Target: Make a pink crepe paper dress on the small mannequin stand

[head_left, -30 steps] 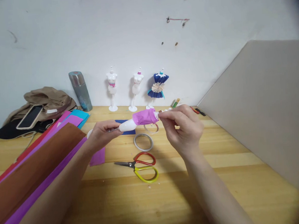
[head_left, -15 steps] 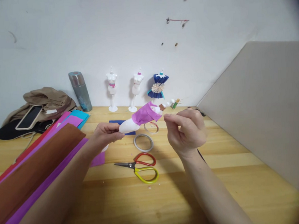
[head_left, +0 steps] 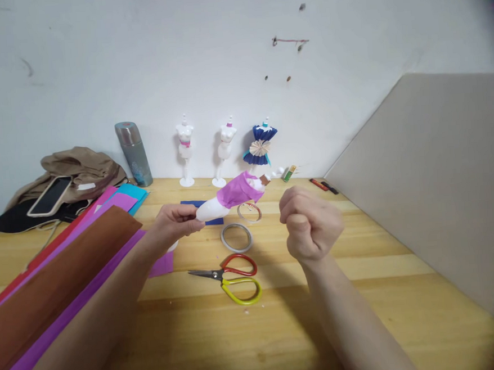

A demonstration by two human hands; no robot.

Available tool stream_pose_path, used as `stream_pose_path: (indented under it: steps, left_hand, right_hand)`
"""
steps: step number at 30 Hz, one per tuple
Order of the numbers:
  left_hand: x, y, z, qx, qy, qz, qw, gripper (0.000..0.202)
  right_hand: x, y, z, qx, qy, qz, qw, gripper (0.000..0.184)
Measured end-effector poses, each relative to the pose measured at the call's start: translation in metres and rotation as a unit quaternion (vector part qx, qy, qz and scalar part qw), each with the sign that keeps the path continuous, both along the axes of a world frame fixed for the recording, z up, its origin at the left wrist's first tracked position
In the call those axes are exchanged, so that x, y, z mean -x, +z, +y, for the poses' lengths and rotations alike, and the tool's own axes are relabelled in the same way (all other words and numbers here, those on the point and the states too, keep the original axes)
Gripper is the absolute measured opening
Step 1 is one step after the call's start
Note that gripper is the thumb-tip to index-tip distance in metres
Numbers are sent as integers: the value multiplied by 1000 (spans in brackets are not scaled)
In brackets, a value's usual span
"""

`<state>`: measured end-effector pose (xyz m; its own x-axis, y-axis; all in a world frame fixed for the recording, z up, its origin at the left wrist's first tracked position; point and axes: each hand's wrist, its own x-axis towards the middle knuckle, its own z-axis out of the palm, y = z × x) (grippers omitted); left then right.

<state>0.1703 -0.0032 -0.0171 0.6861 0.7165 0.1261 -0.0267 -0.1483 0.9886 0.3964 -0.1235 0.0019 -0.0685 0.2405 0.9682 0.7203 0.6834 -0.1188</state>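
My left hand is closed on the lower end of a small white mannequin, holding it tilted above the table. A purple paper top wraps its torso, and a brown paper band circles its neck. To the right, apart from the mannequin, my right hand is curled into a fist with nothing showing in it. Below the mannequin lie a roll of white tape and scissors with one red and one yellow handle.
Along the wall stand two white mannequins and one in a blue pleated paper dress. A flask, a phone on a cap, and brown paper over purple sheets occupy the left.
My right hand has gone from a pinch near the mannequin's neck to a fist, slightly farther right. The left hand still holds the mannequin almost in the same place.
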Motion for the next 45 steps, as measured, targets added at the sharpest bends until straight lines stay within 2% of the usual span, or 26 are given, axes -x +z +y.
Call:
stream_pose_path:
  steps: [6, 10, 15, 19, 23, 28, 31, 33, 35, 39, 45]
  left_hand:
    - [-1, -6, 4, -19, -10, 2, 1000, 23]
    - [3, -7, 8, -17, 13, 17, 1000, 24]
    - [13, 6, 12, -31, 54, 4, 998, 23]
    - [14, 11, 10, -28, 76, 2, 997, 23]
    - [13, 14, 0, -2, 59, -41, 997, 23]
    - [10, 17, -13, 26, 85, -81, 993, 30]
    - [-1, 2, -17, 65, 87, -150, 983, 20]
    - [-11, -15, -19, 89, 81, -211, 970, 26]
    - [-21, -34, -21, 112, 77, -257, 957, 33]
    - [-31, -62, -24, 115, 72, -287, 948, 40]
    - [-39, -86, -23, 135, 101, -308, 936, 41]
  right_hand:
    - [6, 8, 0, -64, -92, 6, 994, 18]
    - [6, 6, -1, -27, -65, 2, 998, 21]
    - [13, 6, -3, 28, -43, -46, 998, 21]
    - [15, 1, 0, 139, -44, 42, 988, 23]
    - [10, -5, 5, 249, 9, 160, 955, 25]
    - [23, -16, 11, 349, 69, 194, 914, 27]
    - [43, -28, 17, 411, 115, 221, 877, 23]
    - [56, -38, 21, 428, 135, 250, 858, 26]
    - [65, -47, 25, 423, 143, 278, 851, 33]
    - [71, -60, 32, 403, 116, 293, 859, 33]
    - [66, -77, 42, 359, 78, 242, 898, 27]
